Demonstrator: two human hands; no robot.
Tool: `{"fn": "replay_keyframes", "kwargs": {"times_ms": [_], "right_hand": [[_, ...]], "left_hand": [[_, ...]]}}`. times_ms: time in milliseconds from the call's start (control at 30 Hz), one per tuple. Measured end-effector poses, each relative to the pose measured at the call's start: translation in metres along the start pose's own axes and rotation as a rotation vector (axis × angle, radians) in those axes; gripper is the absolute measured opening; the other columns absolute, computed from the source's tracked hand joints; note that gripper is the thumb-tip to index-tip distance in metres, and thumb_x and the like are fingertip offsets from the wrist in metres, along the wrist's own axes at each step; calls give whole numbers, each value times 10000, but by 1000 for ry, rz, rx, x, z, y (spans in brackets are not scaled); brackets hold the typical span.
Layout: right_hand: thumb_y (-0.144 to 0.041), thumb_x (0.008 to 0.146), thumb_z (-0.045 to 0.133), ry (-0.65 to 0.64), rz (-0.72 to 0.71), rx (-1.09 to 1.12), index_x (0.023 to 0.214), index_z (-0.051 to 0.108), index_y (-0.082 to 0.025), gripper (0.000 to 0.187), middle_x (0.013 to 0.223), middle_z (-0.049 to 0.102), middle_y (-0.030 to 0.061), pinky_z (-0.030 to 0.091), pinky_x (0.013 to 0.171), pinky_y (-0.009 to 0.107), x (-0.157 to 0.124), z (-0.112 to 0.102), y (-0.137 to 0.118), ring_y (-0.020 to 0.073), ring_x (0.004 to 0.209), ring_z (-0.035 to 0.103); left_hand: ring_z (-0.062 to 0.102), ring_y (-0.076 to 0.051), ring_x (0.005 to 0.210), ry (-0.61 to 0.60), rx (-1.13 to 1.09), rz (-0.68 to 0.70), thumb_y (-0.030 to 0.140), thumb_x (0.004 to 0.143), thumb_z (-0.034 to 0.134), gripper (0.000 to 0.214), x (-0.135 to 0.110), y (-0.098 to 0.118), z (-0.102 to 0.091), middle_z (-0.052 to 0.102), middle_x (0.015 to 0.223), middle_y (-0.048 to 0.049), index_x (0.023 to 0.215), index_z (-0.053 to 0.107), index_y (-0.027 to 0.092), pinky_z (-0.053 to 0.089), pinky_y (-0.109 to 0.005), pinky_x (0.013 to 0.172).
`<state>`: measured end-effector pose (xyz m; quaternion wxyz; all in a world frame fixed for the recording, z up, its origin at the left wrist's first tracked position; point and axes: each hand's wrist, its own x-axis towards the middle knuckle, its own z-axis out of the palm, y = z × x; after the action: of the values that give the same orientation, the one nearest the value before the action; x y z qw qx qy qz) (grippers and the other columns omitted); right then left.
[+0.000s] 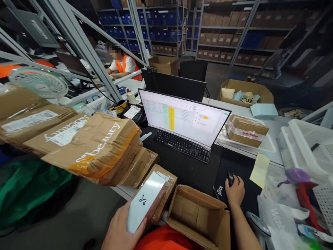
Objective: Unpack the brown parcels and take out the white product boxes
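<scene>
Slim box [146, 198], just one, sits in the left hand [122, 224], thumb and fingers clasped round its near end, just left of one open carton [195, 198] whose inner floor shows; the right hand [236, 191] grasps one mouse [230, 178]; one lit screen [179, 116] and one keyboard [183, 146] stand beyond; at right, one white basket [270, 146] holds one taped parcel [248, 131]; farther back, one big carton [243, 85] holds several packets [243, 96]; brown parcels [101, 147] pile at left, perhaps five or more, overlap blurring the count.

Left fingers [141, 227] around pale box [146, 197], right fingers [236, 180] on mouse [230, 177]
</scene>
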<state>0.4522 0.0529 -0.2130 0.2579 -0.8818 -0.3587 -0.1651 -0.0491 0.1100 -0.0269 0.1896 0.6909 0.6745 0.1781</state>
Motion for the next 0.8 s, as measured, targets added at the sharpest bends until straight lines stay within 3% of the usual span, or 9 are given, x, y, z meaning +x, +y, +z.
{"fn": "replay_keyframes", "kwargs": {"times_ms": [367,800], "right_hand": [[-464,877,520,22,-43,21,1223,665,-73,542,1272,617,252,477,829,449,0,3,8,373,1067,618],[-468,878,525,38,-42,9,1222,668,-72,544,1257,621,250,479,822,445,0,0,5,366,1067,621]], "left_hand": [[607,-328,1217,-50,-8,-21,524,831,590,659,-11,4,1,638,1293,-115,1404,533,204,521,-444,1011],[561,-331,1250,-111,14,-54,519,833,556,678,-12,5,0,582,1341,-151,1412,485,173,491,-435,1018]]}}
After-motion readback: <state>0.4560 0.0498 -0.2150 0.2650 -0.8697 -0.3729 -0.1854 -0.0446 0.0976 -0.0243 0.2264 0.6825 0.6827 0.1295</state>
